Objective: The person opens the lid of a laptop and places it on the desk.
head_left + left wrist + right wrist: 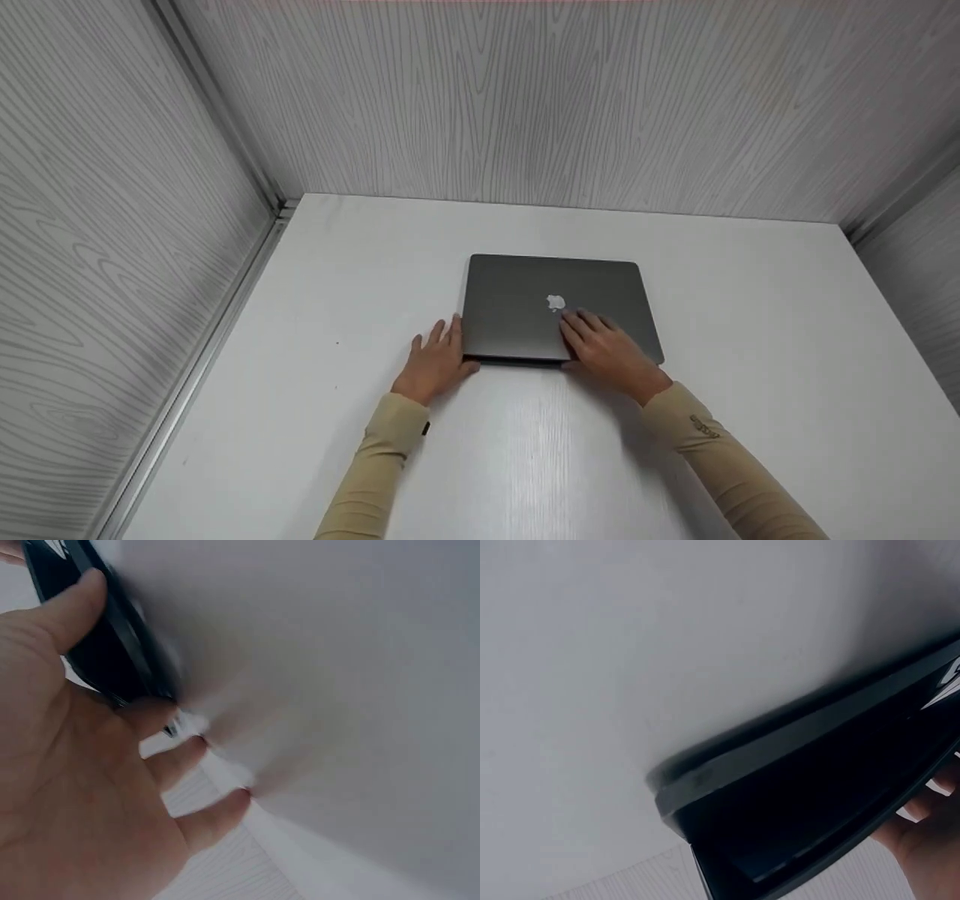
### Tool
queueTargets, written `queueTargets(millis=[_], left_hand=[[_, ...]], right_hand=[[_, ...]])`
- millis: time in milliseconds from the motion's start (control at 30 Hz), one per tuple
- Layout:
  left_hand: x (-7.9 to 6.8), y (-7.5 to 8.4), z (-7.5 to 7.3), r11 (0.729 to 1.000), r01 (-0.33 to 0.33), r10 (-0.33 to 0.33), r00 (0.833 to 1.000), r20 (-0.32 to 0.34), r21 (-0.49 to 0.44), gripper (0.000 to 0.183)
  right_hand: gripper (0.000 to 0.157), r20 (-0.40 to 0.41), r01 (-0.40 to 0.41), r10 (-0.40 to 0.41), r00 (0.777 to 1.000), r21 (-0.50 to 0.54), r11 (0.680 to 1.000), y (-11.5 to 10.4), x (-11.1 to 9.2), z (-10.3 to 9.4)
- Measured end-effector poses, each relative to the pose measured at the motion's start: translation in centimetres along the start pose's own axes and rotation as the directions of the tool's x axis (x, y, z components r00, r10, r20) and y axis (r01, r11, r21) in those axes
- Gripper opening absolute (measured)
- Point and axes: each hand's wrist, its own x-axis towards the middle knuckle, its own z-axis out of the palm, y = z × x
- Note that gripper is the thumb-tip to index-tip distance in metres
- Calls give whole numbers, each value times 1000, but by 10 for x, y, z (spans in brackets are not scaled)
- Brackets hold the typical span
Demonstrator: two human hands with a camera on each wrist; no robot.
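Observation:
A dark grey laptop (517, 300) with a pale apple logo on its lid lies on the white table. In the right wrist view, a dark wedge-shaped gap separates the lid (821, 866) from the base (765, 757). My left hand (435, 367) rests at the near left corner, fingers straight along the left side and thumb at the front edge. The left wrist view has that thumb touching the laptop's edge (131, 637), other fingertips down on the table. My right hand (607, 352) lies over the lid below the logo, fingers extended, thumb low by the front edge.
The white table (360, 270) spreads out around the laptop. Grey wood-grain panels rise behind it (510, 105) and on the left (112, 225), with another at the right edge. A metal strip (202, 360) runs along the table's left side.

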Motion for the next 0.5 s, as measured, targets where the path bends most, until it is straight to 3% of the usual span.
queueTargets(millis=[100,233,500], left_hand=[[-9,5,1,999,46,-46,998,49,-9,87],[-24,13,3,998,56,-59,995,84,41,87],[-46,41,12,983,-28,11,996,92,181,91]], right_hand=[[68,12,-5,5,1000,7,1000,0,1,-1],[70,2,-9,9,1000,25,1000,1,2,-1],[69,-50,8,-7,999,24,1000,0,1,0]])
